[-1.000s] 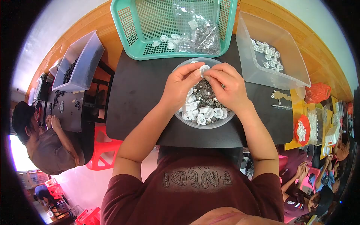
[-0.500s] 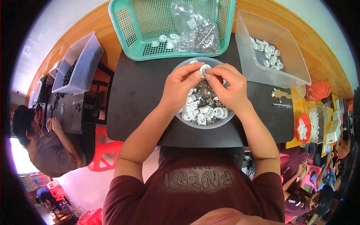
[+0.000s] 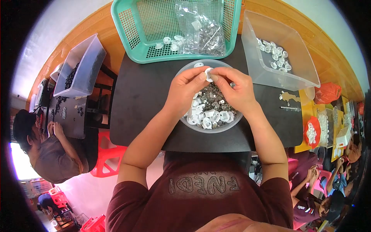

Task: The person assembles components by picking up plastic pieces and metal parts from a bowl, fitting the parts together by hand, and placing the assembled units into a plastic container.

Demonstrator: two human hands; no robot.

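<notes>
Between my two hands is a small white plastic part (image 3: 208, 74), pinched at the fingertips above a round clear tub (image 3: 210, 130). My left hand (image 3: 187, 87) grips its left side with thumb and forefinger. From the right, the thumb and fingers of my right hand (image 3: 236, 86) close on the same part; whether they also hold a smaller piece is hidden. Inside the tub lie white plastic parts (image 3: 199, 114) at the front left and many small metal pieces (image 3: 216, 98) beside them.
A green basket (image 3: 143, 58) at the back holds a clear bag of metal pieces (image 3: 208, 38) and some white parts. A clear bin (image 3: 286, 77) with white parts stands at the right. Co-workers sit on both sides, one at a table with a bin of black parts (image 3: 71, 77).
The white part has shifted very slightly left and turned more edge-on between my fingertips. Both hands stay over the tub.
</notes>
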